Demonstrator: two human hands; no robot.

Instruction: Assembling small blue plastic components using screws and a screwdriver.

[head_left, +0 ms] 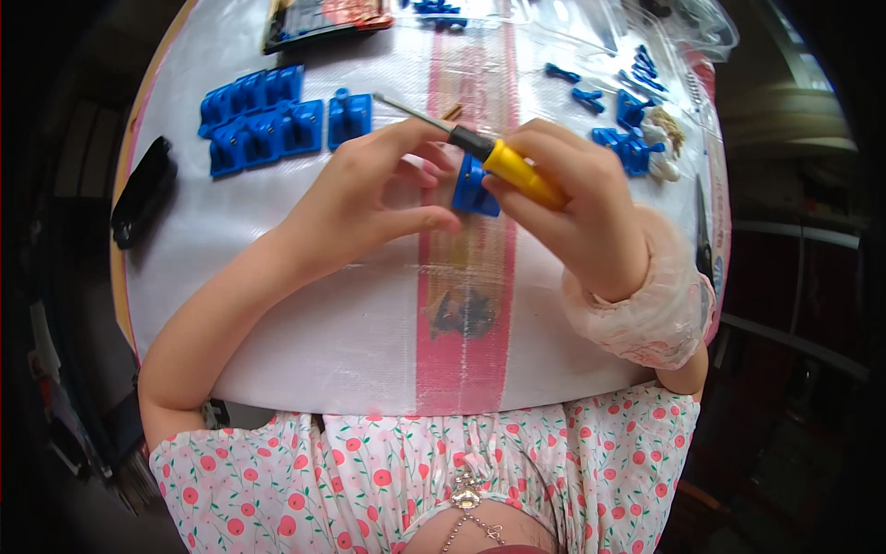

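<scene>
My right hand (581, 189) is closed round the yellow and black handle of a screwdriver (521, 171). Its metal shaft points up and to the left, over the fingers of my left hand (369, 180). That left hand is open, thumb and fingers apart, with nothing visible between them. Between the two hands is a blue plastic part (472, 189), partly covered by my right fingers; whether they grip it I cannot tell. A small brownish metal piece (452, 112) shows just beyond the screwdriver shaft.
Blue plastic assemblies (263, 125) stand in rows at the far left, with a single one (349, 117) beside them. A black elongated object (143, 192) lies near the left edge. Loose blue parts (632, 148) lie at the right. A black tray (328, 23) and clear plastic containers (581, 23) are at the back.
</scene>
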